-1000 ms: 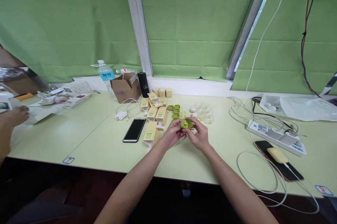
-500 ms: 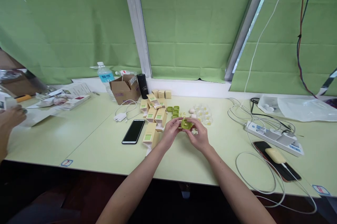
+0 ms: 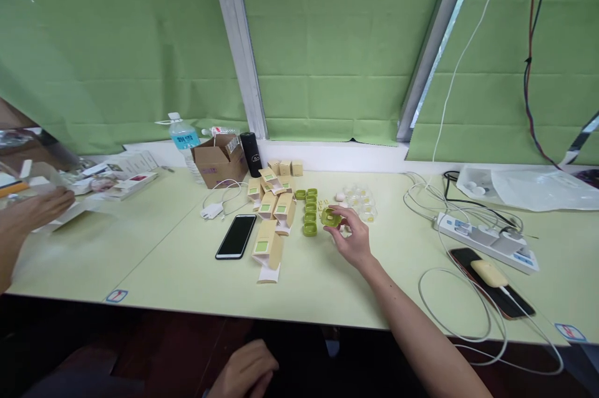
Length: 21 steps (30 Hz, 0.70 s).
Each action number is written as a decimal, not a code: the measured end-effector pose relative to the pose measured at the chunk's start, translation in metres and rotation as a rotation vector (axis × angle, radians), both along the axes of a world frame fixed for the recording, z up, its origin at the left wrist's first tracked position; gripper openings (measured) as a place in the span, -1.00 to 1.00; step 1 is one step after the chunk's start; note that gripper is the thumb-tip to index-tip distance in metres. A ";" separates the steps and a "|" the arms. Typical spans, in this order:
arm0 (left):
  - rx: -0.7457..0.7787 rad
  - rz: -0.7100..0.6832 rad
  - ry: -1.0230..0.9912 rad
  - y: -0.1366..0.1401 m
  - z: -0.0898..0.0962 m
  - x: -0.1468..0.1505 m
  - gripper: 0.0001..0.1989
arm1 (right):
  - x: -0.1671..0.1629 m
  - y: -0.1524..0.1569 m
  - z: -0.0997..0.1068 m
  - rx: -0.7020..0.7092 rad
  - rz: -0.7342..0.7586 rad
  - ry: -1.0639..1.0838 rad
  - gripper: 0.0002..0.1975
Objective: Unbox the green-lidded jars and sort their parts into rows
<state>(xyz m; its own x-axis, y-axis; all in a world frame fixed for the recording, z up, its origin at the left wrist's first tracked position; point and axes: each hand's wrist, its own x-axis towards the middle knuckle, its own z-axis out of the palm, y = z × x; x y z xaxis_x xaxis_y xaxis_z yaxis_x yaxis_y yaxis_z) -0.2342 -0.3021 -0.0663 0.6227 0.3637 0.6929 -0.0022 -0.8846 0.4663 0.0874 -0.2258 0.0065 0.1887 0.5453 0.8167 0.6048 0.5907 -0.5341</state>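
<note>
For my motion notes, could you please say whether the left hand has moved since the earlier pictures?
Yes, the left hand moved nearer and leftward, from the green container past the near edge of the table.

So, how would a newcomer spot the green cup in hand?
On the table, find the pale boxes, then the green cups just right of them. Further right is the held cup, in the right hand. It's the only cup gripped; its neighbours rest on the table.
</note>
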 end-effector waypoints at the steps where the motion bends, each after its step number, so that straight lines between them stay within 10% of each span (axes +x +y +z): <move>1: 0.018 0.042 -0.030 0.005 0.008 -0.004 -0.57 | 0.000 0.001 0.000 0.000 -0.003 -0.005 -0.75; 5: 0.097 0.125 -0.059 0.031 0.051 0.013 -0.47 | 0.001 0.003 -0.003 0.007 -0.008 -0.042 -0.80; 11: -0.079 0.264 0.056 0.108 0.097 0.119 -0.37 | 0.000 0.004 -0.004 0.001 -0.007 -0.052 -0.83; 15: -0.035 0.079 0.155 0.153 0.102 0.170 -0.40 | 0.004 0.004 0.000 -0.028 -0.028 0.014 -0.81; 21: -0.011 0.154 0.118 0.177 0.093 0.196 -0.49 | 0.021 0.015 0.016 -0.186 0.015 0.063 -0.84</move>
<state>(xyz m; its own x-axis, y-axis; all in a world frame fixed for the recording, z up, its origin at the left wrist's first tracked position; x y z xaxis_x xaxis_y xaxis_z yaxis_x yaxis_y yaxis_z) -0.0384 -0.1250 0.0270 0.6357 0.4683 0.6137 0.1880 -0.8650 0.4653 0.1082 -0.2104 0.0225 0.2273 0.6888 0.6884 0.5588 0.4867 -0.6715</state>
